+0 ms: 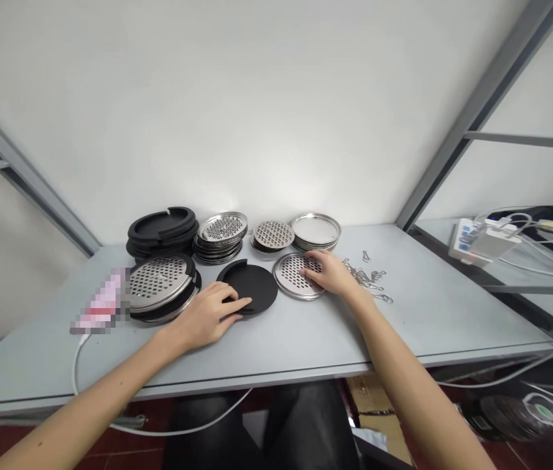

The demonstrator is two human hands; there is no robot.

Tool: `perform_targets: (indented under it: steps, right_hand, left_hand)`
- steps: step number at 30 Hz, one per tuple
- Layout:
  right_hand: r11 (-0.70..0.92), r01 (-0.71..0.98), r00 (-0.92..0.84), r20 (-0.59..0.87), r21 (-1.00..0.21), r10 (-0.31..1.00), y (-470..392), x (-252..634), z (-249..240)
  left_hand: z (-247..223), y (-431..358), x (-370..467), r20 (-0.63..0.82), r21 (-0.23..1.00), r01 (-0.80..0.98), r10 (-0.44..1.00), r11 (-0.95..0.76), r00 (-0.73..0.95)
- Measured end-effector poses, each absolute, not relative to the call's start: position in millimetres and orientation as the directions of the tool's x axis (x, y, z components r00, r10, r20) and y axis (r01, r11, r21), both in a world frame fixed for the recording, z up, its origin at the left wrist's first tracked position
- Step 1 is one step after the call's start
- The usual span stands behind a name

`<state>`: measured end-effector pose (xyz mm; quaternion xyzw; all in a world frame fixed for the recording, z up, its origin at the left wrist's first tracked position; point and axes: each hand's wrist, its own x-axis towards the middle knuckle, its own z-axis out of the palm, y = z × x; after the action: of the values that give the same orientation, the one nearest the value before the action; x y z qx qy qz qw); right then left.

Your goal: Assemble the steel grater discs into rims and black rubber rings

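My left hand point(212, 314) grips the near-left edge of a round black plastic base point(256, 287), which lies flat and has a raised rim along part of its edge. My right hand point(328, 274) is closed around the right side of a round metal grater plate point(292, 274), thumb on the holes and fingers at the far edge. This plate lies just right of the black base, apart from it. A stack of grater plates in black bases point(158, 284) stands left of my left hand. Small metal clips point(364, 277) lie scattered beyond my right wrist.
Along the wall stand stacked black bases point(161, 225), grater plates point(222, 230), a finer-holed stack point(273, 235) and plain metal discs point(316, 230). A pixelated pink object point(102, 303) with a white cable point(76, 359) lies left. A power strip point(482, 240) sits right.
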<state>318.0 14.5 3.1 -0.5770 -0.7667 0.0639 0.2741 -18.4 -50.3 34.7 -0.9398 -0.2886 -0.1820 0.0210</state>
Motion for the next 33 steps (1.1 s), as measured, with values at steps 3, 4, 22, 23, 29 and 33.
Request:
perform_targets:
  steps: [3,4,22,23,29,33]
  right_hand:
    - [0.287,0.866,-0.162,0.314,-0.409,0.935,15,319,1]
    - [0.273,0.871,-0.157,0.296,-0.408,0.942,14,319,1]
    - [0.515,0.847,-0.47,0.269,-0.131,0.841,-12,274,14]
    - [0.487,0.866,-0.449,0.252,-0.116,0.857,-13,271,15]
    - [0.418,0.908,-0.402,0.211,-0.035,0.891,-20,262,15]
    - [0.478,0.877,-0.442,0.309,-0.051,0.842,-22,263,14]
  left_hand:
    - [22,-39,-23,0.371,0.059,0.568,0.546,-0.821,0.751]
    - [20,-37,-24,0.376,0.068,0.573,0.553,-0.817,0.743]
    - [15,-16,2,0.216,0.148,0.742,0.754,-0.654,0.621]
    - [14,-17,1,0.213,0.151,0.743,0.756,-0.652,0.619]
    - [12,-17,-1,0.22,0.16,0.742,0.756,-0.651,0.616]
    - [11,-17,-1,0.22,0.165,0.741,0.757,-0.651,0.616]
